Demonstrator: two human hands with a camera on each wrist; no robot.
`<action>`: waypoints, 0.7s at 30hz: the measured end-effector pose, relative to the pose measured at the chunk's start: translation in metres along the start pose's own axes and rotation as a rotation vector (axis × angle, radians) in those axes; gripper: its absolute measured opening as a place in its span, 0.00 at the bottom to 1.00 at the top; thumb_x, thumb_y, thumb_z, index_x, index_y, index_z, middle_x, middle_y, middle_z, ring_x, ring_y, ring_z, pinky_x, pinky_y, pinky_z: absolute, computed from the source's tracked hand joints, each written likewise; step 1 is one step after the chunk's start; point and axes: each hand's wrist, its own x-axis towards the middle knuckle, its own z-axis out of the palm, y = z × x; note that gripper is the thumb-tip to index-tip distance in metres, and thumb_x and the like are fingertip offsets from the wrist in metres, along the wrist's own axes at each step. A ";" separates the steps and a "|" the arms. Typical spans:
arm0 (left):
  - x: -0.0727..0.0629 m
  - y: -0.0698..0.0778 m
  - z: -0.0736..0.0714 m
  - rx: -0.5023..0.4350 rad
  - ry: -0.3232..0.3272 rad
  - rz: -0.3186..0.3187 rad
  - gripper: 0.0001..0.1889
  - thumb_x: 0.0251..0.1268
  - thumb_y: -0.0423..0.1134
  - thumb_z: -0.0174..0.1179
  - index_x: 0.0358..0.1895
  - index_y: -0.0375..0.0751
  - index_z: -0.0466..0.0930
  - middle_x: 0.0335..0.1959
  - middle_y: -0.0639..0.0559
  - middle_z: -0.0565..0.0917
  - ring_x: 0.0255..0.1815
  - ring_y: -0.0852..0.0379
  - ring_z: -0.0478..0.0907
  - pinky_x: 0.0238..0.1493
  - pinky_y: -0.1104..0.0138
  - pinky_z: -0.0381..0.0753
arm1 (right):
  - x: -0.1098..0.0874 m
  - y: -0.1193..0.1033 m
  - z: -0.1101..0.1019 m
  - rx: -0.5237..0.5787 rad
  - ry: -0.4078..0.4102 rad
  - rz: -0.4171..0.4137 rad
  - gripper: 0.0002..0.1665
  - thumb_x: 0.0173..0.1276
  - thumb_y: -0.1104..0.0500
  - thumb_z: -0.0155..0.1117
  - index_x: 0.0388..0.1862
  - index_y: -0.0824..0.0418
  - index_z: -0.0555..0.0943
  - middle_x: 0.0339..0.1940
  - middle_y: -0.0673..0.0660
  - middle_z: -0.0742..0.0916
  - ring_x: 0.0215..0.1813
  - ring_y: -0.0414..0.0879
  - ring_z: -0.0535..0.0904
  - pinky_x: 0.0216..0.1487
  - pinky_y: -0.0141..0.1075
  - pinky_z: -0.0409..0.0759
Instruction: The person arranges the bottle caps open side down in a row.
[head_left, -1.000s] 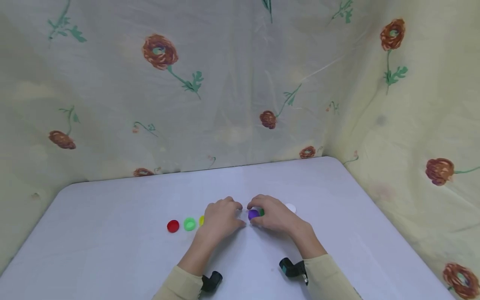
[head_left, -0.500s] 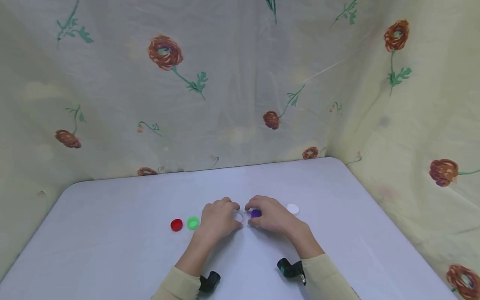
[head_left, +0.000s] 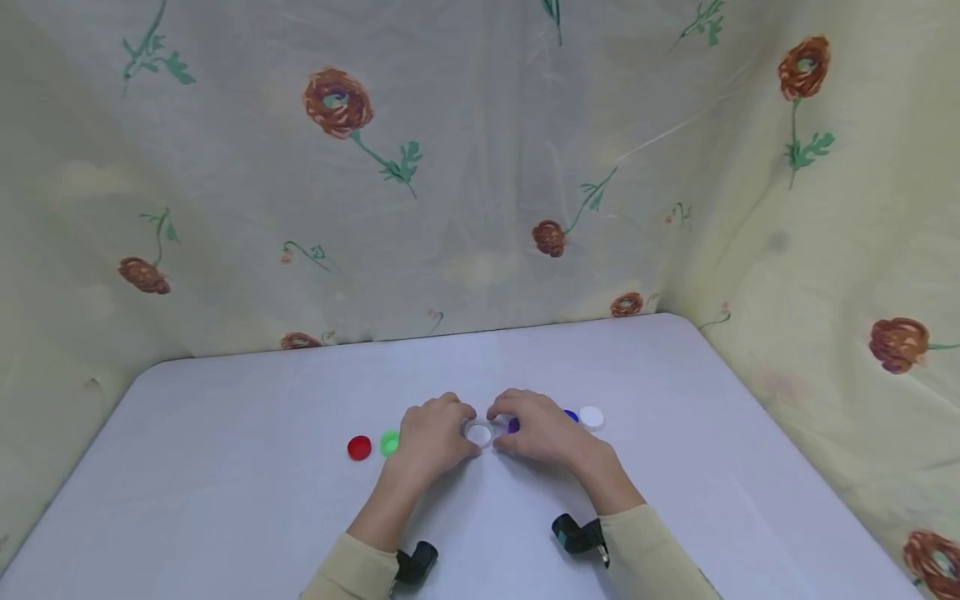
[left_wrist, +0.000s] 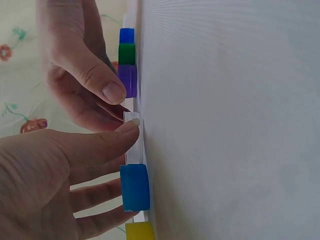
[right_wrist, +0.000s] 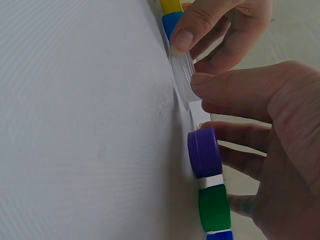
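A clear round lid (head_left: 478, 434) lies on the white table between both hands. My left hand (head_left: 435, 437) pinches its left side, thumb at the near rim and a finger at the far one. Curved over the row just right of it, my right hand (head_left: 542, 428) has its thumb and index tips close to the lid's right edge, gripping nothing. Under that hand shows a purple cap (right_wrist: 204, 153), beside a green cap (right_wrist: 215, 208). A light blue cap (left_wrist: 134, 187) and a yellow cap (left_wrist: 140, 231) sit by my left fingers, mostly hidden in the head view.
The row runs on left with a light green cap (head_left: 389, 442) and a red cap (head_left: 359, 447). To the right are a dark blue cap (head_left: 572, 415) and a white cap (head_left: 592, 417). A floral curtain (head_left: 450, 167) hangs behind the table.
Both hands have shifted slightly left along the row. The clear lid now shows plainly between them. The green cap has gone behind the right hand and the dark blue cap has come into view.
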 end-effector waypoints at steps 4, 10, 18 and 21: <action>0.000 -0.001 0.000 -0.012 -0.008 -0.006 0.23 0.51 0.46 0.75 0.53 0.47 0.86 0.49 0.48 0.85 0.50 0.48 0.82 0.51 0.50 0.79 | 0.002 -0.001 0.001 0.006 -0.001 -0.012 0.18 0.60 0.55 0.72 0.50 0.52 0.85 0.57 0.50 0.85 0.63 0.51 0.78 0.65 0.49 0.75; -0.001 -0.001 -0.001 -0.014 -0.006 -0.002 0.21 0.52 0.46 0.75 0.51 0.47 0.87 0.48 0.49 0.85 0.49 0.48 0.82 0.51 0.50 0.79 | 0.002 -0.004 0.002 -0.001 -0.003 -0.006 0.18 0.60 0.55 0.73 0.50 0.53 0.85 0.56 0.50 0.85 0.61 0.50 0.79 0.62 0.49 0.77; -0.001 -0.002 -0.001 0.013 0.016 0.013 0.18 0.53 0.44 0.75 0.48 0.47 0.88 0.46 0.50 0.86 0.47 0.48 0.83 0.50 0.50 0.79 | 0.003 -0.005 0.007 -0.049 0.031 -0.018 0.19 0.59 0.53 0.74 0.50 0.54 0.86 0.56 0.51 0.84 0.60 0.50 0.79 0.62 0.49 0.76; -0.001 -0.004 0.000 0.021 0.021 0.014 0.18 0.53 0.44 0.75 0.48 0.47 0.88 0.45 0.50 0.86 0.46 0.49 0.83 0.50 0.50 0.79 | 0.004 -0.007 0.008 -0.057 0.048 -0.035 0.19 0.58 0.53 0.75 0.49 0.54 0.86 0.55 0.51 0.85 0.57 0.50 0.79 0.60 0.49 0.76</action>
